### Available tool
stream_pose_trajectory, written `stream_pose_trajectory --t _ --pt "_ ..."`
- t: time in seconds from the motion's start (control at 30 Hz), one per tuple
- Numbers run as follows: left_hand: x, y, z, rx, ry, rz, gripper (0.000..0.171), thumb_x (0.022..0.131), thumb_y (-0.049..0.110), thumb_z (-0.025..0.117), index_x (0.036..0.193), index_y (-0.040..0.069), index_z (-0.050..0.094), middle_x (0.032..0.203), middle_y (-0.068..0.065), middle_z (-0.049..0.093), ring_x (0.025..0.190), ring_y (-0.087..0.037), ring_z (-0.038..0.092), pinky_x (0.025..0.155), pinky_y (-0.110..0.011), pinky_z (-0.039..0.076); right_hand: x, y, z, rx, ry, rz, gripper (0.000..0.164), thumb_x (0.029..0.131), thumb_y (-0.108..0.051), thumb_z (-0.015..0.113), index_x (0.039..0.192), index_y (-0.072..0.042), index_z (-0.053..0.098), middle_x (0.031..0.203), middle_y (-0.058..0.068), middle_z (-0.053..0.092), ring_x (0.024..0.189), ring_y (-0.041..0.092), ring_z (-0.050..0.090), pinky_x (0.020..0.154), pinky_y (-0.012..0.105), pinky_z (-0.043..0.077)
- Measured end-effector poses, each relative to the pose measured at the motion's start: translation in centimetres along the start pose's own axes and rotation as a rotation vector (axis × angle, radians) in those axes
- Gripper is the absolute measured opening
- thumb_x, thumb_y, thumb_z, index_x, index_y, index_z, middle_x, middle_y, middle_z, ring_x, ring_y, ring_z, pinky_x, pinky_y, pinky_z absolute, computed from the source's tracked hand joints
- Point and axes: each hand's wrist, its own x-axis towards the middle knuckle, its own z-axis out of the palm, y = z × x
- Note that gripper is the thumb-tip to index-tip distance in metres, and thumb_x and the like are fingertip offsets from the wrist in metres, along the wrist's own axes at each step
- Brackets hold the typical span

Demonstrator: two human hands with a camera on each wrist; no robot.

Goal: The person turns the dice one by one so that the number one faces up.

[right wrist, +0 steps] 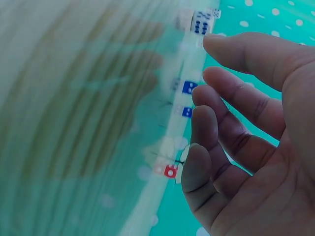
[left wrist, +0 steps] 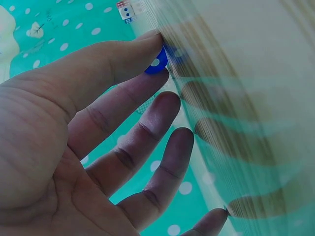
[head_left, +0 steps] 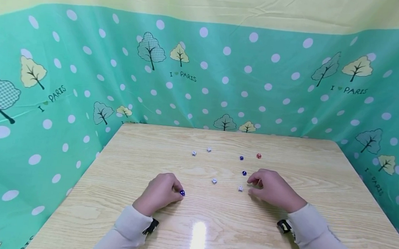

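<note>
So the left hand (head_left: 160,192) has a blue die (head_left: 182,193) pinched between thumb and index finger, right down by the bench (head_left: 109,195). Its other three fingers are spread out, nothing in them, tips reaching toward the wood.

The right hand (head_left: 273,189) isn't holding anything. Its fingers are gently bent with a smallish gap between thumb and index, and there's a white die (head_left: 240,188) just left of the thumb tip, pretty much next to it. A second blue die (head_left: 244,173) is near the index fingertip, a bit further out.

Another white die (head_left: 214,181) lies between the two sets of fingers, well apart from both. Out past the right fingers you've got a third blue die (head_left: 241,158) and a red die (head_left: 258,155), and beyond the left fingers, off to their right, two more white dice (head_left: 194,153) (head_left: 209,150) near each other.

Pale sleeves (head_left: 127,232) on both arms, and way beyond the fingers hangs a green polka-dot cloth (head_left: 202,93) with trees and "PARIS" printed on it.
</note>
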Motion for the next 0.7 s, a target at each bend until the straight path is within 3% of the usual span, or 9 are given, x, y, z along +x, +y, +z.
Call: stream_pose_trajectory --t 0.7 --pt "0.1 0.0 0.0 -0.002 -0.011 -0.013 0.012 0.076 0.018 0.092 0.079 0.021 0.080 0.091 0.006 0.072 0.083 -0.012 0.064 0.074 -0.035 0.053 1.3 -1.7 1.8 -0.060 -0.018 -0.033 0.015 0.084 -0.020 0.086 0.095 -0.020 0.077 0.084 -0.013 0.065 0.076 0.006 0.058 0.075 0.031 0.053"
